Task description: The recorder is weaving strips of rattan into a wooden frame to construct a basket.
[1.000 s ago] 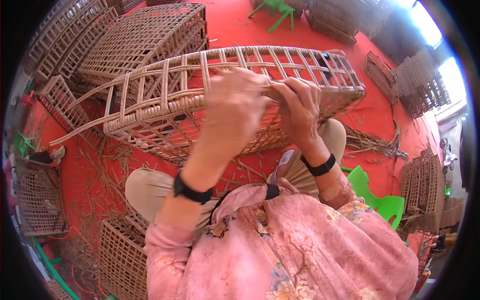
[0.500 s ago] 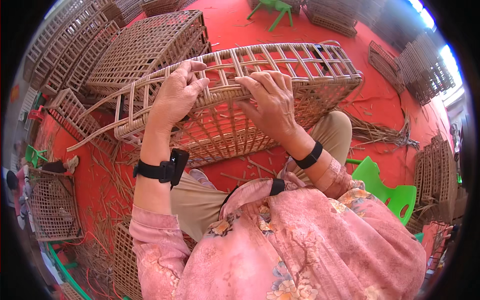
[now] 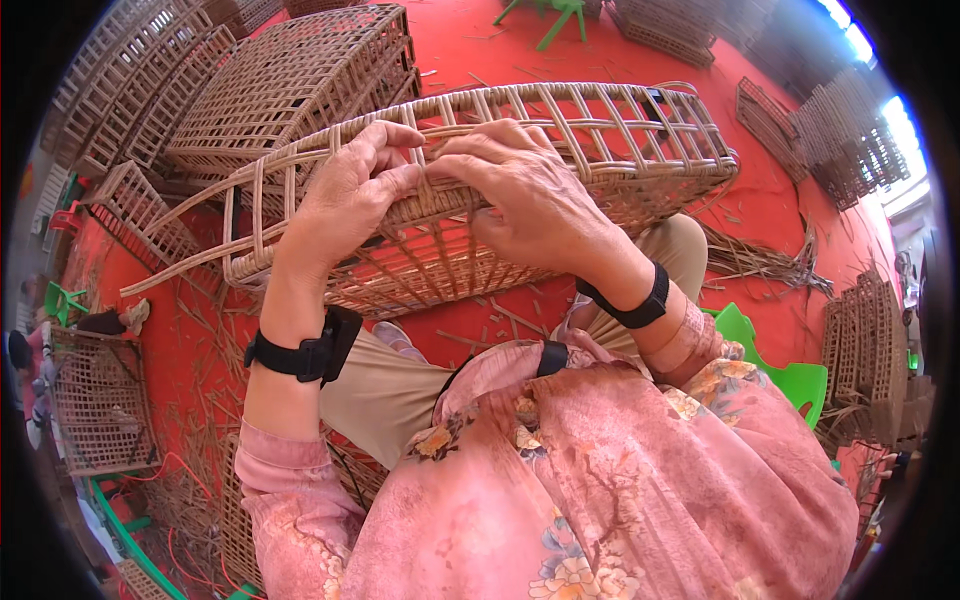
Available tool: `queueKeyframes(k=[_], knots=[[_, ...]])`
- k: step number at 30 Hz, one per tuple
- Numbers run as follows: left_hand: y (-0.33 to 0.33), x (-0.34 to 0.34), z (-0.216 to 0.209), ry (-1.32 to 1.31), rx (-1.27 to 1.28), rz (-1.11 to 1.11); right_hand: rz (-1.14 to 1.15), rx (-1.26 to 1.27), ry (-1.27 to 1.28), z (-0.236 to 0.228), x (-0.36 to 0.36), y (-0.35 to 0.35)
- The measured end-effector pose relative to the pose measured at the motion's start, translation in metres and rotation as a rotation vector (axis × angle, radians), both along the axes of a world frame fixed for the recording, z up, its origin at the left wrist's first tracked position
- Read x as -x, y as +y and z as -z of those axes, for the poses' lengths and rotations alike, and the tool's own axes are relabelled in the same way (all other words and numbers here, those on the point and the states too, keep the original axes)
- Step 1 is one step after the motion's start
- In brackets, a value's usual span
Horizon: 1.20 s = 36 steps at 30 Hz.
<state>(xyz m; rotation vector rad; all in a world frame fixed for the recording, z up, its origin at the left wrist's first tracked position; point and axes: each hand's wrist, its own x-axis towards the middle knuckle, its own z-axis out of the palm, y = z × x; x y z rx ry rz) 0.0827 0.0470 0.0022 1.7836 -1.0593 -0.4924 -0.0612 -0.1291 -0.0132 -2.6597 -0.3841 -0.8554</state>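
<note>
- One basket [image 3: 645, 170] in front of us, lying crosswise just past the legs, its right part by the right knee [image 3: 680, 250]. The near rim [image 3: 432, 207] faces us, with open rungs beyond it.
- Left hand [image 3: 350, 195] is at that rim, left of the basket's middle. Forefinger and thumb are part curled, with a small gap between the tips. Have they got a strand in there — we can't tell.
- Right hand [image 3: 530, 190] comes over the rim just beside it, fingers bent and pointing at the left thumb, its own thumb spread lower down. Can't tell if anything's pinched, the knuckles hide it.
- Reads to us like close fingerwork on the wrapped part, so we'd let the left brace and leave the right free to feel and press.
- We'd want the turns snug side by side, no crossing, and pressure from both faces so the frame doesn't twist. Even pulls beat hard ones; this stuff would probably crease if yanked.
- Mind the loose ends [image 3: 180, 270] poking out at the left — we'd keep the left sleeve [image 3: 285, 480] clear so nothing snags.
- A bundle of strands [image 3: 775, 265] lies right of the knee, a green chair [image 3: 790, 385] near the right arm.
</note>
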Motion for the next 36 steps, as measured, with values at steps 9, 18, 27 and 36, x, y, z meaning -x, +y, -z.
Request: queueKeyframes(k=[9,18,27,36], knots=[[0.009,0.014,0.002,0.2,0.071,0.029,-0.033,-0.209,0.098,-0.005,-0.004,0.008],[0.007,0.011,0.005,0.238,0.074,0.028,0.013,-0.578,0.185,0.0,-0.003,0.021],[0.011,0.017,0.011,-0.134,0.157,-0.053,0.071,-0.005,-0.332,0.038,0.001,0.024],[0.015,0.016,0.006,0.066,0.184,-0.02,0.074,0.045,-0.45,0.05,-0.002,0.021]])
